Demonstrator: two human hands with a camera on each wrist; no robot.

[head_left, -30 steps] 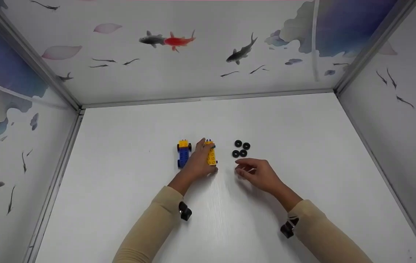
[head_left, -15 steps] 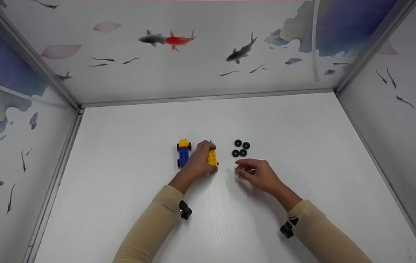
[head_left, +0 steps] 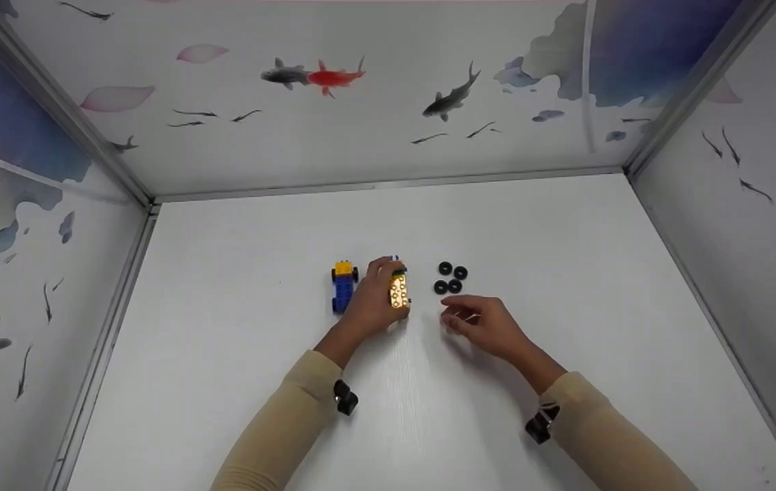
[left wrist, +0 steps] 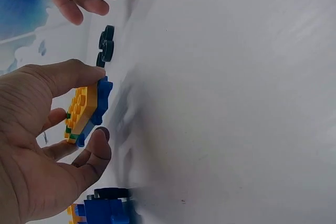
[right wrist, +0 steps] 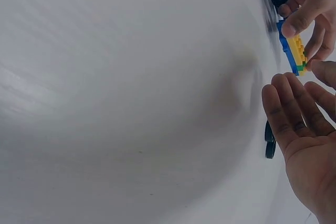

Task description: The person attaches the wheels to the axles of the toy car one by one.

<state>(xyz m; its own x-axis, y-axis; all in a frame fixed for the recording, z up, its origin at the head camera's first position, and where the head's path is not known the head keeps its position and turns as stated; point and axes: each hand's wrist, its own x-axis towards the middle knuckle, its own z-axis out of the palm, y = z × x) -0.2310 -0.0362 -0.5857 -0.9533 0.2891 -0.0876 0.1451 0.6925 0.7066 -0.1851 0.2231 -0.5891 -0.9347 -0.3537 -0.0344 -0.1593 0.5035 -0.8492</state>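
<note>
My left hand (head_left: 369,303) grips a toy block car (head_left: 399,292) with a yellow studded top, some green, and a blue base (left wrist: 103,103). In the left wrist view the thumb presses one end while fingertips support the other, with a gap between the car and the white tabletop. No wheels show on the car's visible sides; my fingers hide part of it. To the right, my right hand (head_left: 489,329) hovers with relaxed, slightly bent fingers and holds nothing. Just beyond its fingertips lie several black toy wheels (head_left: 440,287), grouped close together.
Left of the gripped car stands another block car (head_left: 343,292), blue with a yellow end and black wheels. White walls (head_left: 388,150) printed with fish and petals enclose the white table (head_left: 224,354) at the back and both sides.
My left hand has shifted the toy car slightly right, and its yellow top now catches more light. My right hand, the loose wheels and the other car stay in place.
</note>
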